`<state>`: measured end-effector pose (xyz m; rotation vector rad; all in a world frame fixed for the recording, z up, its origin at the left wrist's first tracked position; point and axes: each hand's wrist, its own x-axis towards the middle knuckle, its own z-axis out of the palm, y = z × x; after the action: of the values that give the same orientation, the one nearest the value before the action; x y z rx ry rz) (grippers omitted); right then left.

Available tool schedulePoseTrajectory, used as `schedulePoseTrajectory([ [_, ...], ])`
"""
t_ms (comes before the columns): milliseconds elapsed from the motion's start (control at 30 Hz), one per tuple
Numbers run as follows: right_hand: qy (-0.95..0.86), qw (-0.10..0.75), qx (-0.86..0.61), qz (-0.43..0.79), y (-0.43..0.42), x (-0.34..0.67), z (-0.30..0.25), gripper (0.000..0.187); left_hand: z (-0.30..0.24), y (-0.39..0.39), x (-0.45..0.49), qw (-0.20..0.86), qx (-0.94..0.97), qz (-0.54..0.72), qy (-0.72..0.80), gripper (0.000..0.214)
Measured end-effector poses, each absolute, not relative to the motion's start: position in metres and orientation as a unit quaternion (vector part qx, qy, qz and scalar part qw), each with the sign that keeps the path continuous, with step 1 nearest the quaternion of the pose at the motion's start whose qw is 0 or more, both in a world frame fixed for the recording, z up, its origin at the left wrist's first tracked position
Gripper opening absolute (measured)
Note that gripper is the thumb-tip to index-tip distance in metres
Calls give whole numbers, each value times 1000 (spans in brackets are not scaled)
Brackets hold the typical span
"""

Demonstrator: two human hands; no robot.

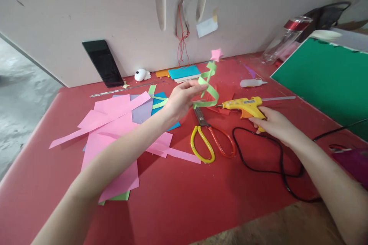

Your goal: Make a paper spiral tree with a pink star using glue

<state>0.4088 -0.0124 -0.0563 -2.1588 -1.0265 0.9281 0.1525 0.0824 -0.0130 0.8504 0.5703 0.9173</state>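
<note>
**Above the red table: spiral and glue gun meeting**

Over the middle of the red table [178, 206], I am holding my left hand [179, 101] up, fingers pinching the near end of the green paper spiral [208, 86], which is rising up and far toward its pink star [216, 54]. My right hand [271, 122] is wrapping around the glue gun [244, 105] handle just right of the spiral, the nozzle pointing left at the strip's lower loop. Scissors [208, 141] are lying nearer, below both.

Both forearms are bare to the elbow, and the left hand [179, 99] and right hand [273, 122] wear nothing
</note>
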Motion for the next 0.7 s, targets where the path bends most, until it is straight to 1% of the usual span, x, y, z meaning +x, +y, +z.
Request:
schedulePoseTrajectory([
  [67, -370, 256, -833, 321, -9, 405, -58, 38, -21, 99, 179, 776, 388, 415, 273, 17],
  [133, -364, 240, -845, 310, -7, 400, -56, 39, -34, 112, 200, 773, 379, 415, 294, 16],
  [167, -361, 237, -846, 312, -7, 397, -55, 39, -40, 116, 207, 771, 374, 412, 308, 20],
  [333, -325, 268, -836, 352, -14, 391, -41, 39, -64, 122, 218, 773, 369, 392, 337, 21],
  [467, -272, 332, -829, 359, -15, 401, -33, 39, -66, 120, 218, 767, 378, 391, 340, 23],
  [633, -243, 470, -808, 259, -12, 409, -26, 39, -55, 113, 216, 757, 396, 405, 327, 26],
  [700, -251, 520, -785, 225, -13, 406, -21, 30, -44, 108, 210, 753, 409, 411, 310, 23],
])
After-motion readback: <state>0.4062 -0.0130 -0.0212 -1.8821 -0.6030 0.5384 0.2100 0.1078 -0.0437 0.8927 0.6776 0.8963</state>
